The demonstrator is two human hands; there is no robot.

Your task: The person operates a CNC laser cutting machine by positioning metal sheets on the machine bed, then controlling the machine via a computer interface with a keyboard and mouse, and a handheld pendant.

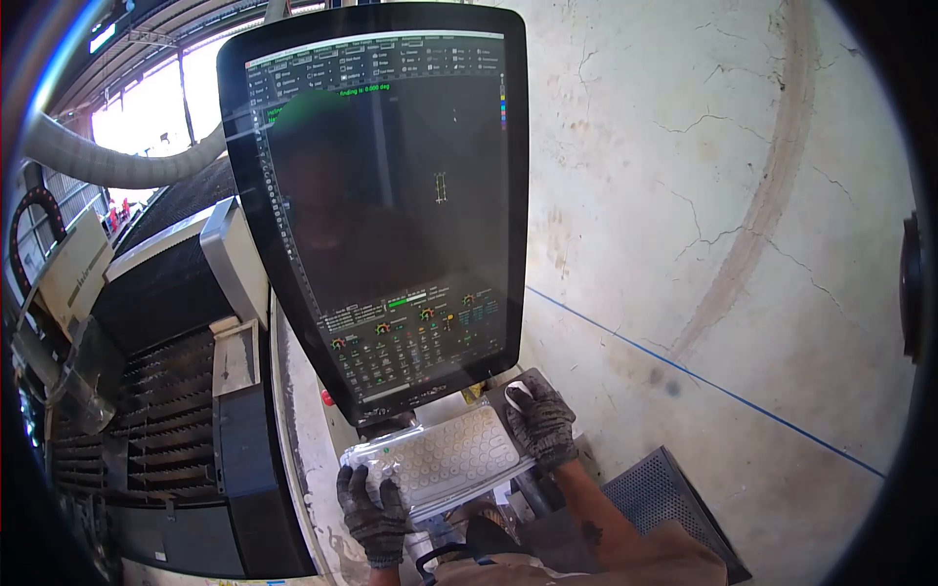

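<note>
A tall monitor (pixel 391 225) shows a dark drawing screen with a small yellow outline and rows of icons. Below it lies a white keyboard (pixel 440 454) under a clear, wrinkled cover. My left hand (pixel 373 516), in a dark patterned glove, rests at the keyboard's left front edge with its fingers apart. To the right of the keyboard, my gloved right hand (pixel 542 420) is wrapped over a white mouse (pixel 518 391), which it partly hides.
On the left stands a large machine with a slatted bed (pixel 166 430) and a white beam end (pixel 233 259). A thick hose (pixel 127 168) curves behind the monitor. A perforated metal panel (pixel 664 503) is at the lower right, near a cracked wall (pixel 684 176).
</note>
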